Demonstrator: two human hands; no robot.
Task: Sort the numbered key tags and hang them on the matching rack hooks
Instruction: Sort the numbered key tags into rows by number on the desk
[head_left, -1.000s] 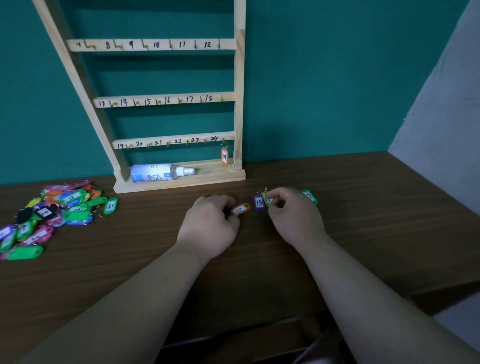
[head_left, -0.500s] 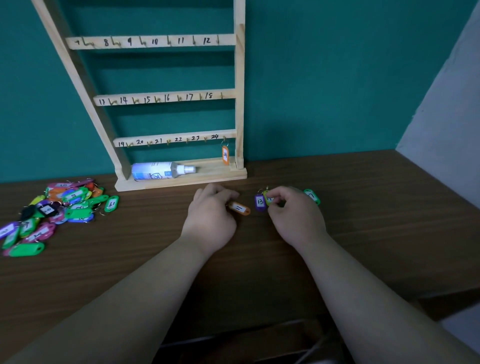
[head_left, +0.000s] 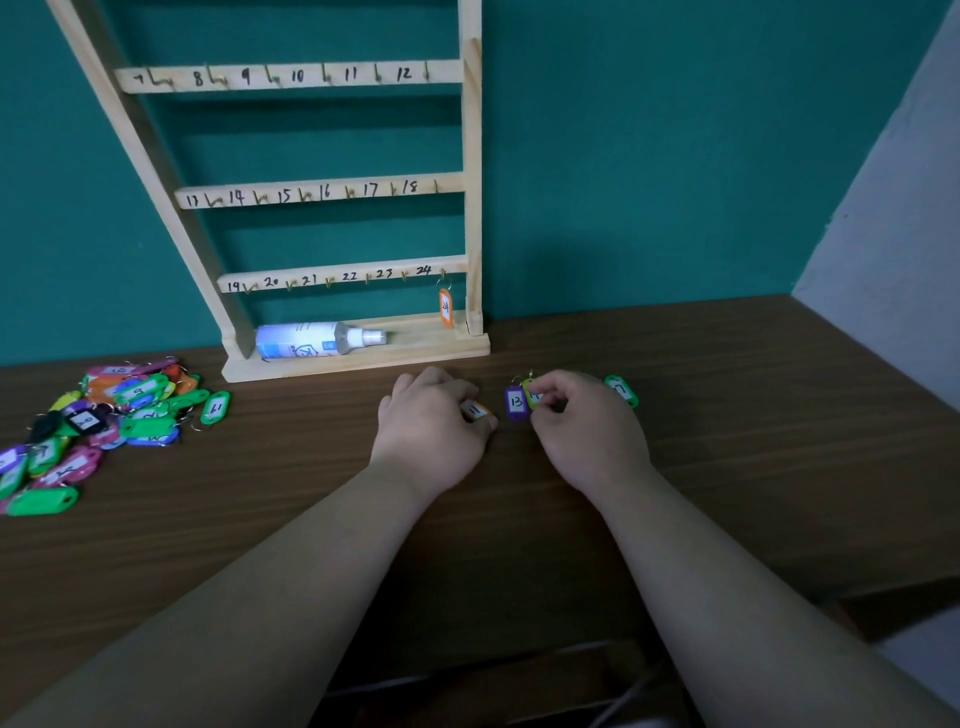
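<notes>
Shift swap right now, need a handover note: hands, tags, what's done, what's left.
Hands: left hand holds orange tag 11; right hand pinches a yellow-green tag, number hidden.
Between the hands lies purple tag 13; a green tag lies just right of the right hand.
Done: tag 24 hangs on its hook on the rack.
Left: the other hooks in view are bare; the pile of tags lies far left.

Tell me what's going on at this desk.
A person is sorting numbered key tags. The left hand holds the orange tag 11 on the table; the right hand pinches a yellow tag beside the purple tag 13. In view, only tag 24 hangs on the rack; a pile of tags lies at the left.
</notes>
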